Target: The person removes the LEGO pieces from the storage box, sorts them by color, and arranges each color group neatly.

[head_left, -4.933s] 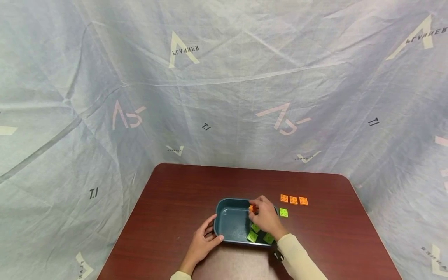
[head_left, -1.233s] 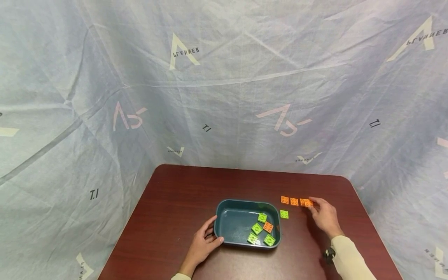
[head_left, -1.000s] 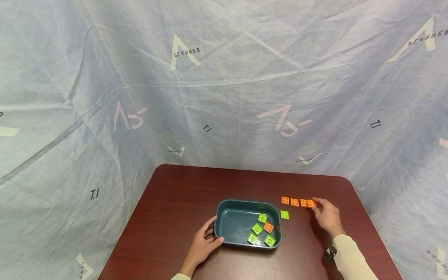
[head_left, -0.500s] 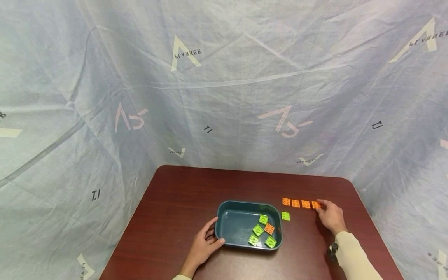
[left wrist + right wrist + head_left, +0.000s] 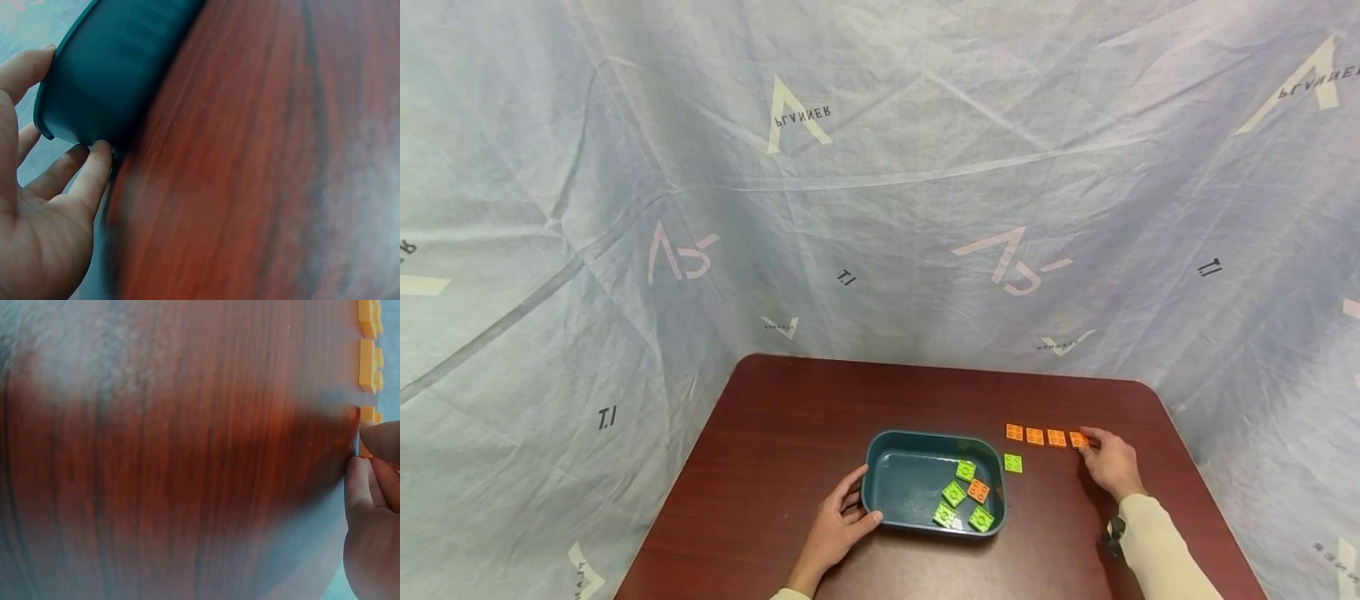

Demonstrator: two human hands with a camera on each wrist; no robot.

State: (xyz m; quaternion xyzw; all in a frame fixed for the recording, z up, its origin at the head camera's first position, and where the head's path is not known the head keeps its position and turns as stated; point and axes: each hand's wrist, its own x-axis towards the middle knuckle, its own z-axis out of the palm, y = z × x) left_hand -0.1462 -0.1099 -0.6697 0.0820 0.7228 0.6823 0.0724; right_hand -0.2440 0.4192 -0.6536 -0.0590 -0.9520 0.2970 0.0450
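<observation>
My left grip point(image 5: 837, 527) round the tray's point(image 5: 901, 486) end, right grip point(image 5: 1111, 467) pinching the orange brick point(image 5: 1077, 440) nearest the surface's point(image 5: 797, 425) right edge, I'd square it before releasing.

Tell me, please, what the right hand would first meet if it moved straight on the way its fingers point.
Beyond the held block, the right hand would probably meet the next orange block to the left, though exact heading and depth are unclear.

Plastic bricks point(image 5: 1057, 438), glossy wood-grain tabletop point(image 5: 820, 400)
</observation>
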